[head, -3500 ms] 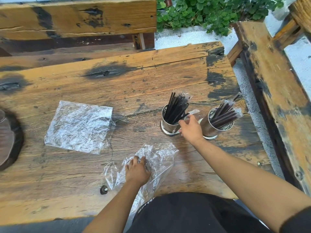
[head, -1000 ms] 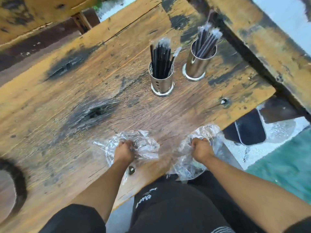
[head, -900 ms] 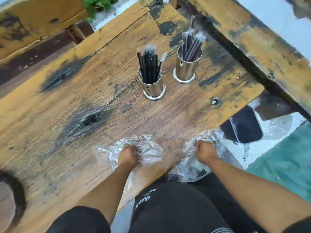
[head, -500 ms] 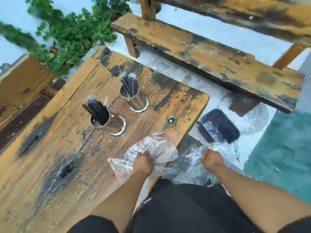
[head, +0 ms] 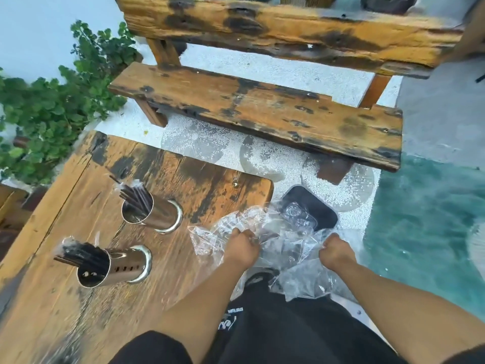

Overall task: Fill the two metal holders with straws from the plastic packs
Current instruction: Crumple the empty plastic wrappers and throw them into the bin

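Observation:
Two metal holders stand on the wooden table (head: 65, 298), both holding black straws: the near holder (head: 123, 266) at the left and the far holder (head: 154, 215) beyond it. My left hand (head: 242, 248) is clenched on a crumpled clear plastic pack (head: 210, 237) at the table's right edge. My right hand (head: 337, 252) is clenched on a second clear plastic pack (head: 301, 279), held off the table above my lap. Both packs look empty of straws.
A black bin (head: 315, 211) with clear plastic inside sits on the white gravel ground just past the table's corner. A wooden bench (head: 262, 111) stands beyond it. Green plants (head: 52, 109) grow at the left. Teal floor lies at the right.
The view has swung to the right. Both hands have carried the crumpled packs rightward, off the table's edge toward the black bin. The holders stay put on the table.

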Demonstrator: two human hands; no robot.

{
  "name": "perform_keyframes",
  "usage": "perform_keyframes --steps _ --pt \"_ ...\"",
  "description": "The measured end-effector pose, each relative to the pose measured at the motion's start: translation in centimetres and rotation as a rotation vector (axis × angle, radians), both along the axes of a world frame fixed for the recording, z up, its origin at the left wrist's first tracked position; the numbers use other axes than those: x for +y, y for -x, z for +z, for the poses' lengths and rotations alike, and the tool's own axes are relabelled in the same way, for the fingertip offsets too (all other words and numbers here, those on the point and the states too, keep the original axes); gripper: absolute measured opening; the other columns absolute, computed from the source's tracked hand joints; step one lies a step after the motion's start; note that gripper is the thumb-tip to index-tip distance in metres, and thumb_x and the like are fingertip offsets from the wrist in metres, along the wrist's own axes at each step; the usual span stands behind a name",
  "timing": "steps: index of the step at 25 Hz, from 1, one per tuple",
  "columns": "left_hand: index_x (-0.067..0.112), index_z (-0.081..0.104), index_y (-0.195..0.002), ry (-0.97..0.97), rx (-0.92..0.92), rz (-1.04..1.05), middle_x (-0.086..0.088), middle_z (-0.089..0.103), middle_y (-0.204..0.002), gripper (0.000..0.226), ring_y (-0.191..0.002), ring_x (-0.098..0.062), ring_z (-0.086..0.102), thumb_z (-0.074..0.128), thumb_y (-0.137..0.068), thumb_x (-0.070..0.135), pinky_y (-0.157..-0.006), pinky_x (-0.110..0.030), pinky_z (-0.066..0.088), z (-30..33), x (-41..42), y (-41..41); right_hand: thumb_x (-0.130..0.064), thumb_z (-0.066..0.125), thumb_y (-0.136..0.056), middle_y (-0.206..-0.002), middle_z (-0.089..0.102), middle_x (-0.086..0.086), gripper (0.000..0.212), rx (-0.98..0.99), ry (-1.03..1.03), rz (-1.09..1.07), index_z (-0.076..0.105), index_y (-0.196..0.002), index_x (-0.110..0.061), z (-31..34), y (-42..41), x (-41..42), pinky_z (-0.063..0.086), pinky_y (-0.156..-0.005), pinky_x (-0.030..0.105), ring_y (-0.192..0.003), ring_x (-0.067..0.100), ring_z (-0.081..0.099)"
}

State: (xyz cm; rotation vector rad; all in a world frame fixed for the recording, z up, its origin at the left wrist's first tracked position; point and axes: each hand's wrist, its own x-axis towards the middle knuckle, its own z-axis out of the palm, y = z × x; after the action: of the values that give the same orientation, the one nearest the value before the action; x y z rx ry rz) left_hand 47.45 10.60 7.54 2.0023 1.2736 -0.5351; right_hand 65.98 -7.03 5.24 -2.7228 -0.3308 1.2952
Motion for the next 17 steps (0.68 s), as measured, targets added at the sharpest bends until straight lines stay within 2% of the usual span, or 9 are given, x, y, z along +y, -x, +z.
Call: perform_keyframes --steps 4,6,8,10,12,14,17 --pt "0.015 0.057 -0.138 0.092 -0.046 -0.093 -0.007 0.044 -0.137 0.042 -0.09 -0.021 0.06 0.06 -0.096 0.019 -0.086 -0.025 0.048 -1.3 1.8 -6.1 -0.012 0.056 -0.095 -0.136 0.058 0.022 0.062 -0.015 0.0 -0.122 0.027 -0.148 0.002 0.0 -3.4 1.7 0.048 -0.101 0.04 -0.127 0.039 0.057" --pt "0.016 0.056 -0.137 0.126 -0.051 -0.131 -0.006 0.044 -0.141 0.045 -0.093 -0.02 0.059 0.063 -0.093 0.015 -0.085 -0.025 0.046 -2.3 3.1 -8.9 -0.009 0.056 -0.095 -0.135 0.058 0.023 0.061 -0.013 0.002 -0.199 0.029 -0.148 0.003 -0.2 -5.2 2.7 0.048 -0.1 0.039 -0.126 0.04 0.057" --pt "0.016 0.057 -0.134 0.163 -0.043 -0.155 -0.006 0.044 -0.146 0.043 -0.104 -0.023 0.062 0.065 -0.092 0.014 -0.087 -0.027 0.048 -3.1 4.0 -11.4 -0.01 0.057 -0.094 -0.134 0.059 0.02 0.054 0.008 0.011 -0.286 0.041 -0.145 -0.002 -0.6 -7.0 3.6 0.05 -0.097 0.037 -0.122 0.038 0.06" --pt "0.015 0.059 -0.134 0.218 -0.027 -0.161 -0.008 0.042 -0.152 0.042 -0.119 -0.025 0.061 0.066 -0.093 0.015 -0.096 -0.029 0.049 -3.4 4.3 -13.1 -0.011 0.059 -0.092 -0.122 0.065 0.016 0.043 0.033 -0.004 -0.413 0.055 -0.134 -0.01 -1.2 -8.6 4.5 0.056 -0.09 0.036 -0.109 0.035 0.067" --pt "0.017 0.061 -0.133 0.25 -0.019 -0.167 -0.008 0.043 -0.153 0.039 -0.12 -0.026 0.061 0.066 -0.094 0.015 -0.101 -0.03 0.05 -3.5 4.6 -14.4 -0.008 0.061 -0.088 -0.102 0.068 0.013 0.036 0.056 -0.031 -0.509 0.062 -0.124 -0.013 -3.3 -10.0 5.0 0.061 -0.083 0.039 -0.095 0.034 0.071" --pt "0.024 0.064 -0.128 0.238 -0.001 -0.188 -0.006 0.047 -0.149 0.035 -0.114 -0.026 0.064 0.065 -0.093 0.016 -0.096 -0.031 0.053 -4.0 5.2 -15.7 -0.004 0.061 -0.085 -0.09 0.068 0.012 0.032 0.089 -0.054 -0.605 0.064 -0.115 -0.016 -3.9 -10.8 6.4 0.063 -0.076 0.044 -0.076 0.03 0.069" --pt "0.025 0.065 -0.124 0.246 0.018 -0.201 -0.003 0.054 -0.143 0.037 -0.099 -0.022 0.068 0.063 -0.093 0.005 -0.082 -0.024 0.055 -4.9 5.7 -17.6 0.002 0.059 -0.089 -0.081 0.063 0.008 0.023 0.174 -0.091 -0.718 0.06 -0.099 -0.019 -2.3 -11.5 9.2 0.054 -0.055 0.029 -0.057 0.02 0.056"
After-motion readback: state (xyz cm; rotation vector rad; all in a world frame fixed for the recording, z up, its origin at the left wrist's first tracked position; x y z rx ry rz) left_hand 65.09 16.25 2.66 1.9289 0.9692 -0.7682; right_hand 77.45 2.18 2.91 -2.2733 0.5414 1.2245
